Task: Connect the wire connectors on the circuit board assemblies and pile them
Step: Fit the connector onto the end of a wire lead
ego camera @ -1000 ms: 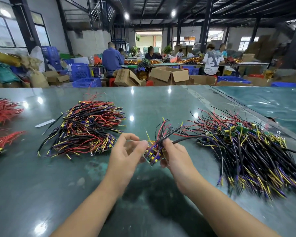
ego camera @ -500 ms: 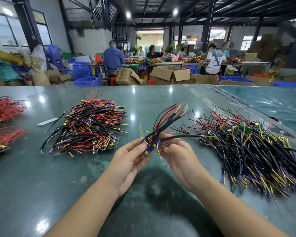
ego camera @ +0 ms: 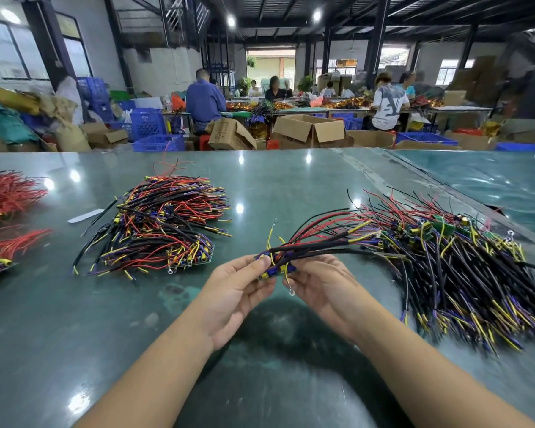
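Centre of frame, low: circuit board assembly (ego camera: 275, 268) held off the worktop (ego camera: 291, 180) between both hands.
Left hand: left hand (ego camera: 238, 291) grips the board end, fingers (ego camera: 258, 262) curled onto its near edge, thumb underneath.
Right hand: right hand (ego camera: 325, 284) grips the other side of the same board, fingers wrapped behind it; fingertips mostly hidden by the wires.
Leads: black-sleeved, red and yellow leads (ego camera: 322, 234) fan up and right from the board; one yellow lead with a ring terminal (ego camera: 291, 293) hangs below it, another ring terminal sticks up above.
Connector state: cannot tell if the plugs on this unit are mated; too small and covered by fingers.
Done pile, my read: tidy stack (ego camera: 164, 225) left of centre, boards aligned at its lower right corner, looks like finished units.
Supply, my read: loose tangle (ego camera: 464, 267) at right, green boards showing, noticeably bigger than the stack.
Progress: judged well under half; current unit not yet on the stack.
Left edge: red wire bundles (ego camera: 7, 196), untouched, role unclear.
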